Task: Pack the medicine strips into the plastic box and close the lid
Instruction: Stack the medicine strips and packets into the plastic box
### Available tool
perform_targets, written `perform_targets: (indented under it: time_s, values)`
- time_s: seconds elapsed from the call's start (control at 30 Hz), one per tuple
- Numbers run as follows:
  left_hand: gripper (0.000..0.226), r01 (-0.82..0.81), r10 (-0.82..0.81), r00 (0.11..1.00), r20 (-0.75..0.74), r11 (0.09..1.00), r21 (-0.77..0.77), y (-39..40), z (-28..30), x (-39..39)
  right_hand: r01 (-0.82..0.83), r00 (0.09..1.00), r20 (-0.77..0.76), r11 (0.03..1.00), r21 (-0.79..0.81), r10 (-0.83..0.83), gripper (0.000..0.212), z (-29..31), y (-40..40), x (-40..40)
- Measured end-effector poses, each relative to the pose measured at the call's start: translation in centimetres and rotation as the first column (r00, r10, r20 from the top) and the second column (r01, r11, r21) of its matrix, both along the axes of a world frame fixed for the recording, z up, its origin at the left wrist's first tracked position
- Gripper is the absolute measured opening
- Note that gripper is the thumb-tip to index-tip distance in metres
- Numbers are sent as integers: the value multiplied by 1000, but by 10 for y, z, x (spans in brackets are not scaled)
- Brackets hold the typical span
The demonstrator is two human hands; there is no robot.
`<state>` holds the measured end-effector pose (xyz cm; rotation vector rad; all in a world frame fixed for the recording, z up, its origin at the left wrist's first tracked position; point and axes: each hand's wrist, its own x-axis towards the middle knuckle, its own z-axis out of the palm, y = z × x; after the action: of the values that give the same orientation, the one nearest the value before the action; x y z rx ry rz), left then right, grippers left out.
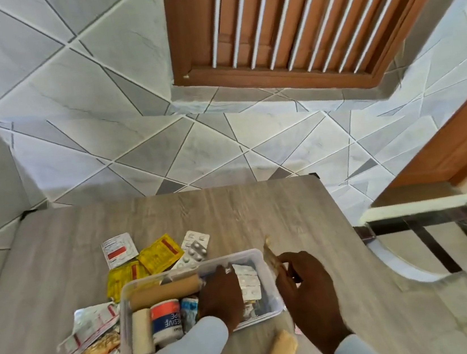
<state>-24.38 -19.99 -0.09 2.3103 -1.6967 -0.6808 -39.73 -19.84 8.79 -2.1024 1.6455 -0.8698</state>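
Observation:
A clear plastic box [263, 265] stands open on the wooden table, holding a brown roll, a white bandage roll, an adhesive tape tub and silver medicine strips [247, 282]. My left hand [219, 296] reaches down inside the box, fingers on the strips. My right hand [307, 286] hovers just right of the box, pinching a brownish strip [270, 253] that stands upright over the box's right wall. Loose strips lie behind the box: a white and red one [117, 250], yellow sachets [159, 253] and silver blister strips [195, 248]. More strips [91, 326] lie left of the box. No lid is visible.
A beige bandage roll [280, 353] lies on the table [231, 212] by my right wrist. The table's right edge runs close beside my right hand. Beyond it are a tiled floor, a wooden door [294, 20] and a railing [425, 225].

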Motion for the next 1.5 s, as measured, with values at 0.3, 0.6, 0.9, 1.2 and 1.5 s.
perform_targets:
  time_s: [0.3, 0.6, 0.9, 1.2, 1.5]
  values:
    - [25, -261, 238, 955, -177, 958, -121, 21, 19, 34, -541, 770, -524, 808, -235, 363, 17, -44, -11, 41]
    - [35, -203, 251, 744, -619, 968, 149, 23, 25, 38, -368, 756, -456, 881, 298, 470, 20, -70, -13, 64]
    - [23, 184, -166, 970, -176, 978, 96, 25, 2, 41, -337, 803, -218, 725, 601, 554, 37, -71, -25, 45]
    - [34, 190, -205, 975, -82, 970, -154, 31, 32, 27, -93, 986, 160, 960, 265, 51, 29, -39, -9, -4]
    - [49, 511, -509, 859, -50, 850, 124, 89, 27, -57, 51, 982, -165, 721, 692, 89, 75, -89, 65, -76]
